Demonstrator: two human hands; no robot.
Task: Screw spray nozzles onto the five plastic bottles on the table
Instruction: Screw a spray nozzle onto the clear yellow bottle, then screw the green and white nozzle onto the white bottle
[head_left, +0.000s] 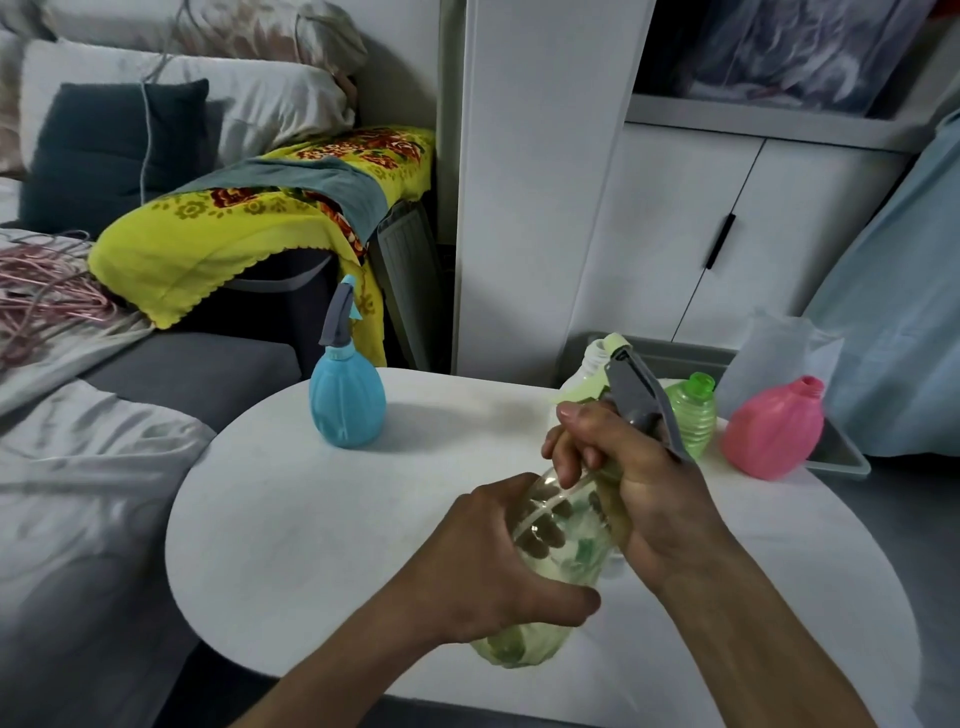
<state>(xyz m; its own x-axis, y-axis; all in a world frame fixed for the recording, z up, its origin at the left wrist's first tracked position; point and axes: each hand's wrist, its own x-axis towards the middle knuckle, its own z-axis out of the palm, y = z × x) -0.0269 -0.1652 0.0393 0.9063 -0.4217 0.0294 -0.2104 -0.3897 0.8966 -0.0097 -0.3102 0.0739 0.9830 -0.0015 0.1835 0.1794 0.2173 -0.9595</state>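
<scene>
White table (291, 545), frame centre. Blue bottle (347, 410), centre left, nozzle on: one done. Clear bottle (550, 561), lower centre: left hand (498, 566) wraps body, right hand (618, 467) clamps nozzle (636, 392), apparently mid-screw. Pink bottle (774, 431), green bottle (691, 415), white bottle (589, 369), right: uncapped.

**Setting: domestic living room or bedsit**

The premises are a private home. A grey sofa (208, 364) carries a dark cushion (109, 150), pale pillows (260, 98) and a yellow floral cloth (249, 223) draped over one arm. Pink wire hangers (47, 291) lie heaped on crumpled bedding at the left. A white wardrobe (727, 218) with a black handle (719, 241) stands behind, with bagged textiles stored on its open shelf. The round white bench (311, 519) is a household side table, not a work fixture.
</scene>
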